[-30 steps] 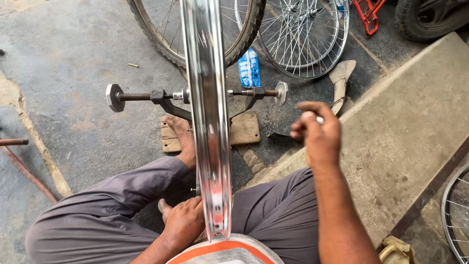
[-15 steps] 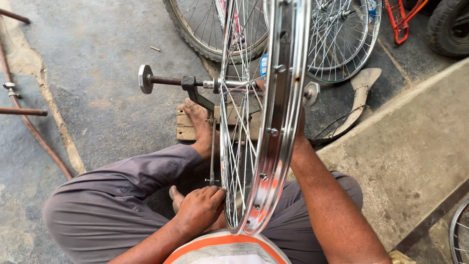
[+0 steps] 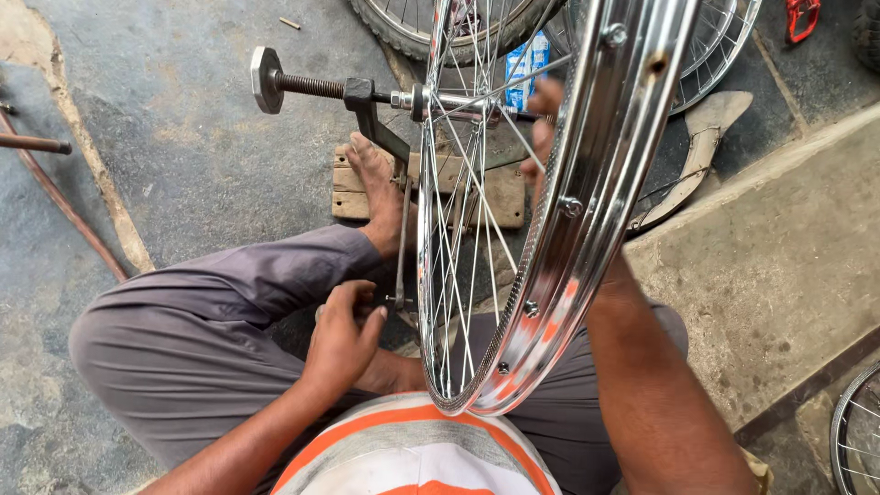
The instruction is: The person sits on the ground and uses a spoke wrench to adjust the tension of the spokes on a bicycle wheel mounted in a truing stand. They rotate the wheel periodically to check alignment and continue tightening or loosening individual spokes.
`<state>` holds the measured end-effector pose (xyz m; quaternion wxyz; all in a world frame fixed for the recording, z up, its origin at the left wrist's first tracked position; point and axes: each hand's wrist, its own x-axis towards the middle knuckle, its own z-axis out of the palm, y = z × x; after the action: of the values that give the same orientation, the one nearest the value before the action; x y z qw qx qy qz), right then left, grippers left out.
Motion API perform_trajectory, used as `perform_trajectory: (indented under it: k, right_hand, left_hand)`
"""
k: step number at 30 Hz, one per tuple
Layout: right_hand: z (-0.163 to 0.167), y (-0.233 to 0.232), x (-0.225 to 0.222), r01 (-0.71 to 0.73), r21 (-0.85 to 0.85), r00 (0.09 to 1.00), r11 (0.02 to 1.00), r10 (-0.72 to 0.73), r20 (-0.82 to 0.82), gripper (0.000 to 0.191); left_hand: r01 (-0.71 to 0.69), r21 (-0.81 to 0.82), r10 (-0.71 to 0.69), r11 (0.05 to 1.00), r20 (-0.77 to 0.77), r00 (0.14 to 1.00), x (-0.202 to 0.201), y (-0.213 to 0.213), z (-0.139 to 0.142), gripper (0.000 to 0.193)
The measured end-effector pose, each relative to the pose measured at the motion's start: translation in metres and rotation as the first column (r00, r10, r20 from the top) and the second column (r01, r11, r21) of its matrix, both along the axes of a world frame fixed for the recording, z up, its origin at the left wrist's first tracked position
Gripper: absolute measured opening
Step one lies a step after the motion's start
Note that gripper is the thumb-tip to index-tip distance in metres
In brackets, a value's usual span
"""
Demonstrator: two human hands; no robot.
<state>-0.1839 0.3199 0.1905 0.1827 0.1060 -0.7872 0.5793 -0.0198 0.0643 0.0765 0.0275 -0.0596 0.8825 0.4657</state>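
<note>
A chrome bicycle wheel (image 3: 587, 220) is seen mounted upright on the axle of a truing stand (image 3: 367, 96), and everything else is placed relative to it. To its left, the left hand (image 3: 344, 339) is held near the lower rim, fingers together and curled towards the spokes; whether a spoke is pinched cannot be told. A bare foot (image 3: 378, 188) is rested on a wooden block (image 3: 348, 183) beneath the stand. Behind the spokes, near the hub, the right hand (image 3: 541, 124) is partly hidden; its finger state cannot be told. Right of the wheel, a concrete ledge (image 3: 770, 266) is seen.
</note>
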Motion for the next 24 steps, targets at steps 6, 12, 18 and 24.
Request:
perform_trajectory:
  k: [6,12,18,24]
  right_hand:
    - [0.102,-0.001,-0.013,-0.308,-0.072,0.948,0.949,0.3,-0.103,0.022]
    - [0.096,-0.021,0.017,-0.473,-0.01,0.87,0.881,0.465,-0.164,0.023]
    - [0.013,-0.037,0.068,-0.587,0.074,0.809,0.806,0.588,0.004,0.026]
    - [-0.095,-0.004,0.092,-0.613,0.088,0.723,0.785,0.512,0.463,0.029]
  left_hand:
    - [-0.56,0.572,-0.085,0.599,0.741,0.666,-0.022,0.022,-0.05,0.04]
    - [-0.495,0.73,-0.218,0.471,0.64,0.737,-0.029,0.032,-0.068,0.04]
    - [-0.485,0.757,-0.243,0.439,0.619,0.747,-0.032,0.029,-0.062,0.037]
    - [-0.517,0.688,-0.216,0.51,0.684,0.697,-0.034,0.027,-0.056,0.044]
